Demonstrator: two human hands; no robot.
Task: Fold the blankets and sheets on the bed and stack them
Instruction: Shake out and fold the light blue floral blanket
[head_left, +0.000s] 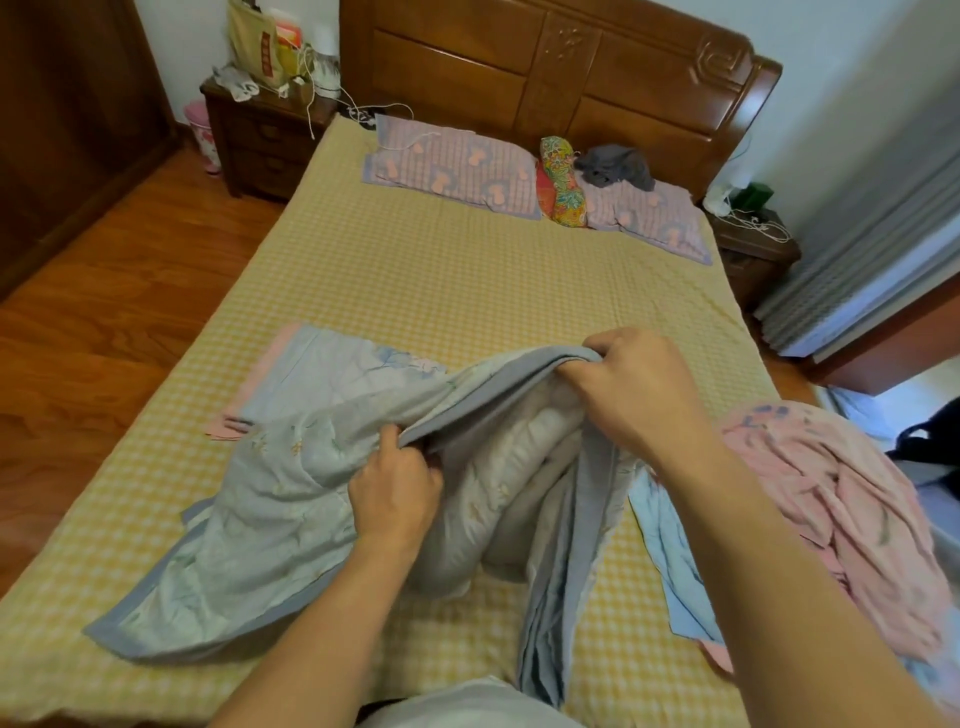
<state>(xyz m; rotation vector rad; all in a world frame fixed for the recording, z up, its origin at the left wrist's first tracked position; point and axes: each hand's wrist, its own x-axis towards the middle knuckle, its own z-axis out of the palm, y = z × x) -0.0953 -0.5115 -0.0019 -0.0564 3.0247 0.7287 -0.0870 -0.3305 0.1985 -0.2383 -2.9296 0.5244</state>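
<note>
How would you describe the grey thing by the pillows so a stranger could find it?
Start at the wooden headboard and look down to the two pink checked pillows. On the right pillow, beside the bright floral cushion, lies a crumpled grey garment. It is the only dark, plain item there.

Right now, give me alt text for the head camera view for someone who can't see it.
Two hands grip the grey border of a pale blue quilted blanket, left hand nearer, right hand farther, lifting it over a yellow checked bed sheet. A crumpled pink blanket lies at right.
</note>
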